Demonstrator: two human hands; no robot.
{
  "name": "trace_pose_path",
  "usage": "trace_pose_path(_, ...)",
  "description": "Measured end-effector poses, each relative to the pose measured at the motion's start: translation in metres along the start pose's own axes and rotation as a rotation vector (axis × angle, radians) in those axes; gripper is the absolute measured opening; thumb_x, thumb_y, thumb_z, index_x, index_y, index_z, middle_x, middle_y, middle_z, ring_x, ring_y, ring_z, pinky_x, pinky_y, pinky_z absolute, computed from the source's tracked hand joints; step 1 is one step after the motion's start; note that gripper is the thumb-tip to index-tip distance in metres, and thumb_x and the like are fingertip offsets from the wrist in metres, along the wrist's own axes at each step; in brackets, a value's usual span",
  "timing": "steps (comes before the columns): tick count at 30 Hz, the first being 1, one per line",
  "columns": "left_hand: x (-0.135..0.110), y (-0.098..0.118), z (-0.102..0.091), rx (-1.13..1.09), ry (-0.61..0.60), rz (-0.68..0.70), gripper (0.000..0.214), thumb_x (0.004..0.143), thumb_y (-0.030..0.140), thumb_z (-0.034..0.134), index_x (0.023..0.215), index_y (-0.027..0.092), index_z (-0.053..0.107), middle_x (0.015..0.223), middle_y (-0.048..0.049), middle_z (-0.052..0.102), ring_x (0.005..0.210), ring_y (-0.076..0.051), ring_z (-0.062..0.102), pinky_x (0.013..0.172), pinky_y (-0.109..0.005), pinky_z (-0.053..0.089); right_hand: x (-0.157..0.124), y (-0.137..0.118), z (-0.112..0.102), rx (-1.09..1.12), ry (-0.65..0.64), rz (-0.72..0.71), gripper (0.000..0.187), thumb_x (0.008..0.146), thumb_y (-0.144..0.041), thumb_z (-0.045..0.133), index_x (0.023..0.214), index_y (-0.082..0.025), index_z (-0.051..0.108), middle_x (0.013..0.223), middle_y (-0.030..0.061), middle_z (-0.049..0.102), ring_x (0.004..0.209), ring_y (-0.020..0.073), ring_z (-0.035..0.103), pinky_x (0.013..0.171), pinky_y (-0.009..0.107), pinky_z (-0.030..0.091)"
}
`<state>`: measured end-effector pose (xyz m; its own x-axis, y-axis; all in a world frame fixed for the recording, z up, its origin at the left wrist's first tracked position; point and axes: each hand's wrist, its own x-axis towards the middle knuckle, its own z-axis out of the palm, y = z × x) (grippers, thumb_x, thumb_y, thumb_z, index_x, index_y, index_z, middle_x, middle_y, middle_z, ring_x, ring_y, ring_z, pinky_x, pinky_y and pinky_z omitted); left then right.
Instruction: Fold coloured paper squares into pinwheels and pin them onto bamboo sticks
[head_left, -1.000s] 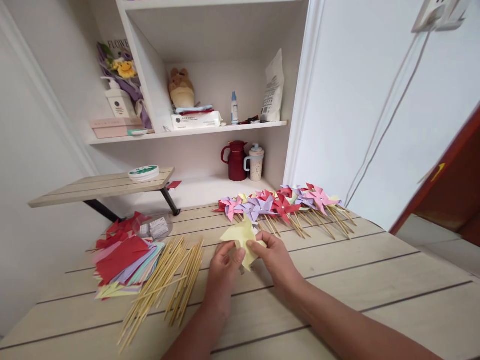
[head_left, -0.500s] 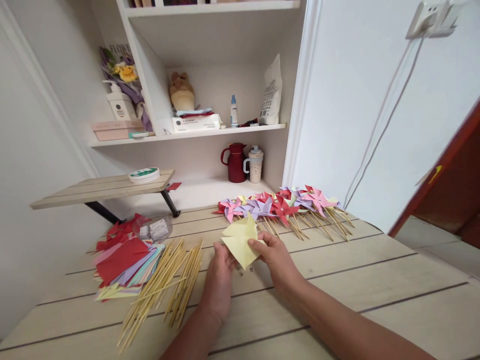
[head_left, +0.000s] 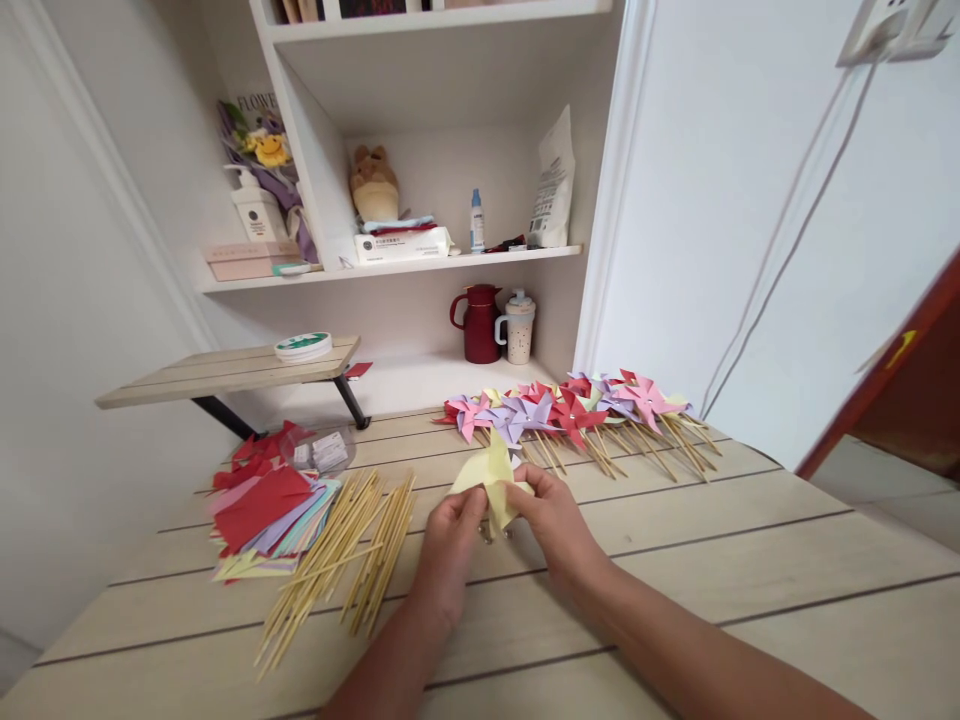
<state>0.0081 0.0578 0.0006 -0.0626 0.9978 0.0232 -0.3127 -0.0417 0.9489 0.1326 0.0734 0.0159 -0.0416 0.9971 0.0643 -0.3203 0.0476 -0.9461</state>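
Note:
Between my two hands is a pale yellow paper pinwheel sheet (head_left: 496, 478), its flaps partly folded in toward the middle. My left hand (head_left: 452, 535) pinches its left side between thumb and fingers. On the right side, my right hand (head_left: 551, 515) grips the paper, thumb in front and fingers behind. Small metal-looking pieces (head_left: 487, 533) lie on the table just below the paper, partly hidden. Left of my left hand are thin wooden sticks (head_left: 330, 560) in two loose bundles. Finished pinwheels (head_left: 574, 412) on sticks lie in a row beyond my hands.
A stack of coloured paper sheets (head_left: 262, 510) lies at the left, with a clear container (head_left: 326, 452) of small packets behind it. A small raised shelf (head_left: 225, 375) stands at the back left. A red jug (head_left: 481, 325) and a cup (head_left: 519, 328) stand in the cabinet.
My left hand has come up to pinch the front of the yellow paper, and its flaps are now folded inward. The view has shifted slightly left.

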Motion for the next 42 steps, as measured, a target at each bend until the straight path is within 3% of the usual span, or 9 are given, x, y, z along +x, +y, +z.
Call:
trace_pose_path(6,-0.002,0.007,0.002,0.148,0.005,0.080,0.034,0.070,0.045,0.079,0.088,0.016,0.078,0.093,-0.0099,0.077,0.091,-0.026,0.068,0.086,-0.033,0.049,0.001,0.000,-0.003,-0.014,0.020,-0.037,0.027,0.066,-0.037,0.077,0.065,-0.020,0.056,0.058,-0.0032,0.054,0.053,0.0118,0.046,0.051,0.025,0.039)
trace_pose_path(10,-0.004,0.009,0.003,0.077,-0.054,0.140,0.047,0.076,0.057,0.072,0.103,0.019,0.076,0.111,-0.0115,0.075,0.108,-0.029,0.066,0.097,-0.037,0.046,0.006,0.004,-0.010,-0.002,0.041,-0.021,0.033,0.066,-0.043,0.080,0.067,-0.020,0.056,0.060,-0.0022,0.058,0.054,0.0137,0.049,0.052,0.026,0.039)
trace_pose_path(13,-0.002,0.005,0.003,0.027,-0.057,0.124,0.052,0.072,0.055,0.077,0.109,0.019,0.073,0.117,-0.0127,0.073,0.113,-0.030,0.065,0.100,-0.039,0.046,0.008,0.003,-0.011,0.034,0.046,-0.009,0.037,0.064,-0.044,0.082,0.068,-0.019,0.055,0.060,-0.0016,0.059,0.055,0.0148,0.052,0.053,0.027,0.040)
trace_pose_path(21,0.008,-0.002,0.000,0.039,-0.007,0.115,0.050,0.072,0.043,0.079,0.113,0.017,0.071,0.115,-0.0140,0.074,0.108,-0.029,0.068,0.094,-0.036,0.050,0.009,0.002,-0.012,0.112,0.058,0.069,0.039,0.059,-0.042,0.085,0.065,-0.019,0.055,0.060,-0.0022,0.060,0.055,0.0130,0.051,0.055,0.027,0.041)
trace_pose_path(31,0.006,0.001,-0.001,0.065,0.014,0.080,0.045,0.076,0.049,0.074,0.105,0.015,0.073,0.105,-0.0139,0.076,0.097,-0.030,0.070,0.090,-0.037,0.050,0.010,0.007,-0.011,0.126,0.030,0.102,0.037,0.061,-0.042,0.086,0.067,-0.018,0.058,0.064,-0.0002,0.062,0.060,0.0141,0.053,0.058,0.028,0.043)
trace_pose_path(33,0.007,0.001,-0.002,0.087,0.034,0.120,0.042,0.076,0.045,0.075,0.105,0.015,0.071,0.102,-0.0134,0.076,0.094,-0.028,0.070,0.088,-0.037,0.051,0.011,0.007,-0.010,0.137,0.029,0.113,0.037,0.060,-0.041,0.086,0.066,-0.018,0.058,0.064,0.0004,0.063,0.060,0.0144,0.054,0.058,0.029,0.044)
trace_pose_path(37,0.008,-0.003,-0.003,0.267,0.215,0.299,0.030,0.072,0.033,0.077,0.096,0.020,0.064,0.087,-0.0065,0.073,0.075,-0.021,0.067,0.071,-0.031,0.052,0.010,0.004,-0.008,0.200,0.041,0.121,0.038,0.058,-0.039,0.088,0.063,-0.018,0.057,0.062,-0.0002,0.063,0.059,0.0135,0.054,0.058,0.028,0.046)
trace_pose_path(42,0.005,-0.006,-0.004,0.435,0.223,0.434,0.027,0.077,0.031,0.073,0.101,0.022,0.063,0.086,-0.0033,0.070,0.069,-0.017,0.065,0.068,-0.029,0.052,0.008,-0.004,-0.007,0.242,0.042,0.119,0.038,0.057,-0.037,0.089,0.061,-0.017,0.057,0.062,-0.0007,0.063,0.059,0.0129,0.055,0.058,0.027,0.047)
